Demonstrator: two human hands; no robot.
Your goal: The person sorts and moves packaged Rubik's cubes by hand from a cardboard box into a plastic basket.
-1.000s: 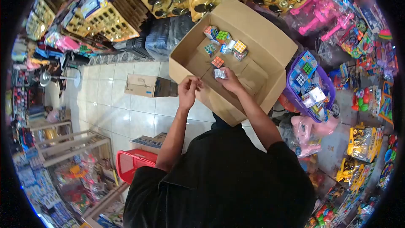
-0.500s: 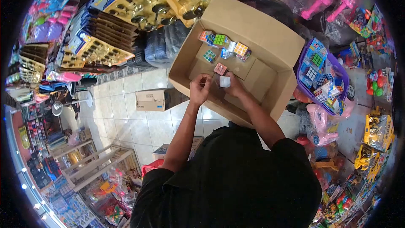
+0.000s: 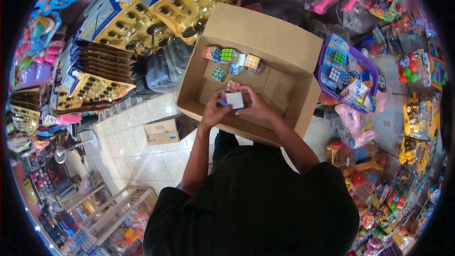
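We hold a small cube [image 3: 234, 100] with its white face up between both hands, just above the near wall of the open cardboard box [image 3: 303, 99]. Our left hand [image 3: 213, 110] has its grip closed on the cube's left side, fingers curled round it, and our right hand [image 3: 256, 106] has its grip closed on the right side, thumb and fingers wrapped over the edge. The cube sits at the box's near end, over the floor of the box rather than on it, as far as we can tell. Just beyond it lies a reddish cube [image 3: 232, 85] on the box floor, touching or nearly touching the one we hold; we cannot tell which. Farther in, a green-and-white cube [image 3: 218, 73] lies alone, and a row of cubes [image 3: 234, 58] stands against the far wall. To the right of the box, just beside it, a purple basket [image 3: 323, 50] holds more cubes in packets. Left of the box, boxed play sets [image 3: 156, 14] lean in stacks, and a small carton [image 3: 161, 132] rests on the tiled floor [image 3: 142, 156] below.
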